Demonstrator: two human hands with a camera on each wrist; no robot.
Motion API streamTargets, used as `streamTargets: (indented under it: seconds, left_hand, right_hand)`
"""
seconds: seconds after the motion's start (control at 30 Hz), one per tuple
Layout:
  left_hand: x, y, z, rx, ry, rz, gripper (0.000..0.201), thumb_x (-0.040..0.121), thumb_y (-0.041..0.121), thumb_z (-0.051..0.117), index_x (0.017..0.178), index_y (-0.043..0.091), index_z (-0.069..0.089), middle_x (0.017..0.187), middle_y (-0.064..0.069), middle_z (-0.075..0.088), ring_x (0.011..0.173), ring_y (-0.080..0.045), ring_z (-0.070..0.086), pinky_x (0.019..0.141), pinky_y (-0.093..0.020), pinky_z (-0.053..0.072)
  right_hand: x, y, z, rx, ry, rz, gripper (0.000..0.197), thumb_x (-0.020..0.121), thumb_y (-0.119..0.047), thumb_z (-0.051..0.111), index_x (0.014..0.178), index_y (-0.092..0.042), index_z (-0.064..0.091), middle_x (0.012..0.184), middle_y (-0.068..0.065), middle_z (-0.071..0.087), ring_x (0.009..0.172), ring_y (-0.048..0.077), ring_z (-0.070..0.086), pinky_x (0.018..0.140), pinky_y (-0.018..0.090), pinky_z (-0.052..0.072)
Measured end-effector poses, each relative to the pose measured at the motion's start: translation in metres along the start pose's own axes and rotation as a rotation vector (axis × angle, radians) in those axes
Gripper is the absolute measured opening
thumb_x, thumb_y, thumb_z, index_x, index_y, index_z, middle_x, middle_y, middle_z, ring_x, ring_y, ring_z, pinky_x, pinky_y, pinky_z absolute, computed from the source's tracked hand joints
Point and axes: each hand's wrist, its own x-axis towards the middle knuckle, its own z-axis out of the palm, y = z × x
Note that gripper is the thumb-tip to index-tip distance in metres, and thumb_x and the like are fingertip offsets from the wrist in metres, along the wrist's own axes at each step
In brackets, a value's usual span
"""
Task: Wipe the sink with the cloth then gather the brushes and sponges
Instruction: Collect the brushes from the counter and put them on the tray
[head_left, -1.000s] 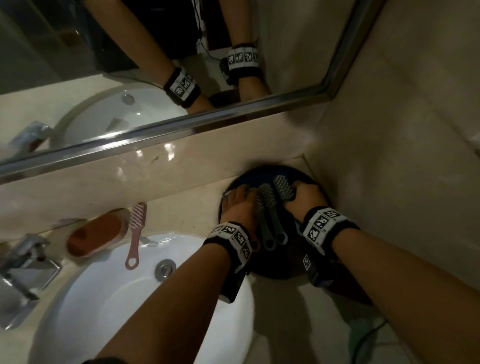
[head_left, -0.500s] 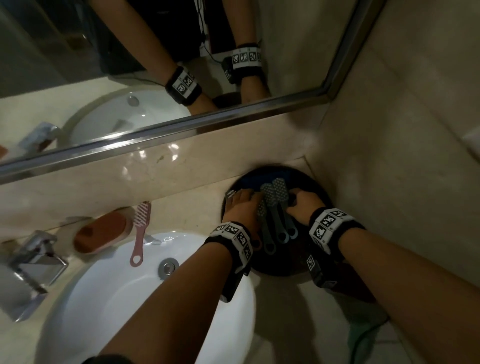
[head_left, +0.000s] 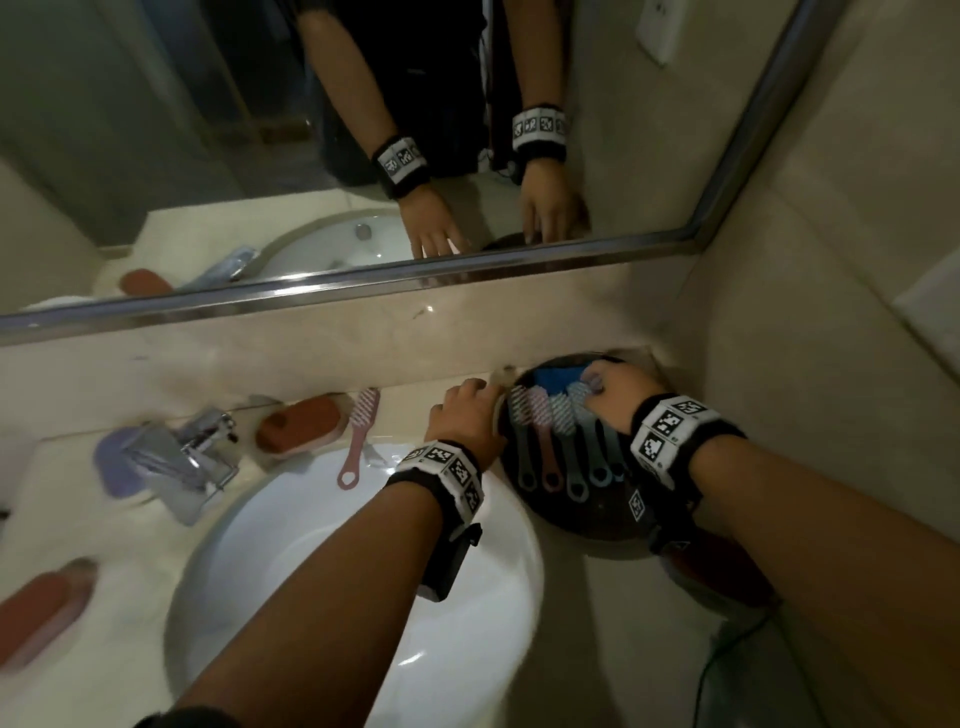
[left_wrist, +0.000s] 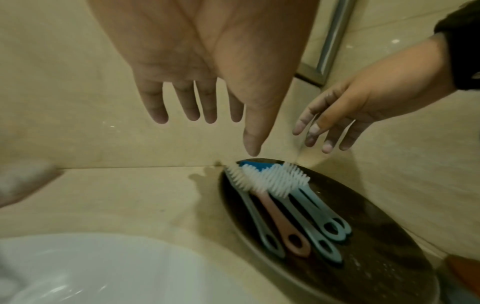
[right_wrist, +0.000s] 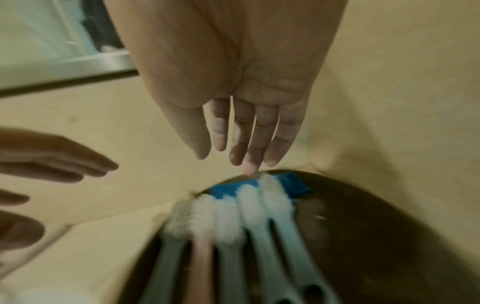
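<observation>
A wide mirror (head_left: 260, 130) ran along the far wall above the beige stone counter (head_left: 130, 545), and its glass showed both forearms and hands reflected. The white round sink (head_left: 322, 561) sat in the near middle of the counter, with a chrome faucet (head_left: 182, 457) at its far left rim. To the right of the sink, pushed into the far right corner, a dark round tray (head_left: 587, 525) lay on the counter, its rim just beside the sink's edge.

On the tray, five brushes (left_wrist: 275, 205) lay side by side, their white bristle heads toward the far wall and looped handles toward the near side; four handles were pale blue-grey and one was pink. A blue sponge (right_wrist: 293, 185) lay under the bristle heads at the far end of the tray.

The left hand (head_left: 462, 421) was held over the tray's left rim, fingers straight and spread, gripping nothing. The right hand (head_left: 613, 389) was over the bristle heads with its fingers extended and loose, also holding nothing; whether a fingertip touched the bristles I could not tell.

Left of the tray, a pink brush (head_left: 358, 436) lay on the counter at the sink's far rim, with an orange-brown sponge (head_left: 301, 426) just to its left. Another reddish sponge (head_left: 47, 613) lay at the near left, blurred. No cloth could be made out.
</observation>
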Motion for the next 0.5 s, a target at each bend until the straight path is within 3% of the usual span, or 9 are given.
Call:
streamTargets:
  seconds: [0.13,0.23,0.43,0.5]
  left_hand:
    - [-0.028,-0.046,-0.005,-0.004,0.054,-0.131,0.064,0.085,0.029,0.063,0.141,0.028,0.033,0.148,-0.002,0.031,0.134,-0.025,0.032,0.106,-0.042,0.034]
    - [-0.048,-0.084,-0.003,-0.066,0.079,-0.253,0.063,0.083,0.029,0.063,0.139,0.029,0.035,0.147,-0.001,0.032,0.134,-0.025,0.034,0.106,-0.043,0.038]
    - [-0.068,-0.144,0.003,-0.276,0.107,-0.474,0.060,0.084,0.027,0.065,0.137,0.025,0.038,0.140,-0.006,0.039,0.124,-0.029,0.046,0.102,-0.043,0.043]
    - [-0.065,-0.159,0.009,-0.370,0.109,-0.523,0.056,0.084,0.027,0.064,0.135,0.022,0.041,0.138,-0.007,0.043,0.121,-0.029,0.049,0.101,-0.042,0.043]
  right_hand:
    - [0.003,-0.047,0.014,0.002,-0.009,-0.108,0.033,0.091,-0.018,0.053,0.124,-0.015,0.053,0.120,0.013,0.060,0.107,0.030,0.058,0.095,0.035,0.046]
    - [0.005,-0.083,0.032,0.017,-0.027,-0.203,0.037,0.087,-0.015,0.059,0.123,-0.013,0.053,0.117,0.014,0.060,0.104,0.029,0.058,0.091,0.030,0.047]
    - [0.019,-0.151,0.068,-0.235,-0.028,-0.352,0.051,0.080,-0.027,0.062,0.129,-0.029,0.046,0.127,0.004,0.054,0.115,0.024,0.051,0.100,0.033,0.042]
    - [0.028,-0.173,0.081,-0.267,-0.063,-0.399,0.054,0.082,-0.023,0.061,0.132,-0.029,0.044,0.130,0.005,0.050,0.118,0.025,0.047,0.099,0.030,0.041]
